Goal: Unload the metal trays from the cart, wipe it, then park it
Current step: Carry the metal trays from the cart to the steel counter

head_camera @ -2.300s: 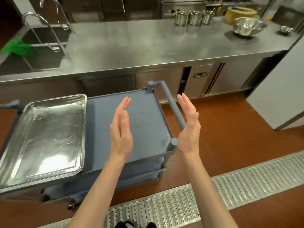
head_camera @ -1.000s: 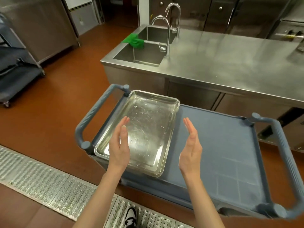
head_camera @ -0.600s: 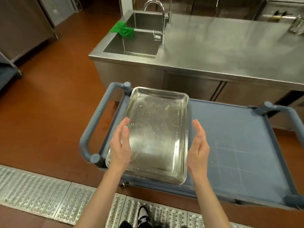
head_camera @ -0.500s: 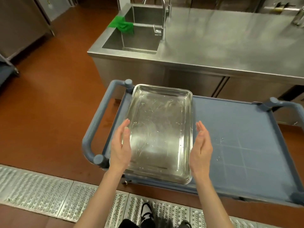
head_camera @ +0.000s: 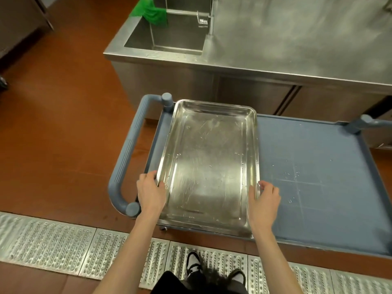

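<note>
I see the steel counter (head_camera: 297,37) filling the far side, with a sink (head_camera: 169,35) sunk into its left end and a green cloth (head_camera: 151,12) draped over the sink's far rim. Just near of it stands the blue cart (head_camera: 318,177), its left handle (head_camera: 127,153) looping out over the red floor (head_camera: 59,124). A steel floor grate (head_camera: 53,245) runs along the near edge. The metal tray (head_camera: 207,164) lies flat on the left part of the cart's top shelf, long sides running near to far. My left hand (head_camera: 151,193) grips the tray's left rim near its near corner, fingers curled over the edge. My right hand (head_camera: 264,203) grips the right rim opposite, fingers curled likewise.
</note>
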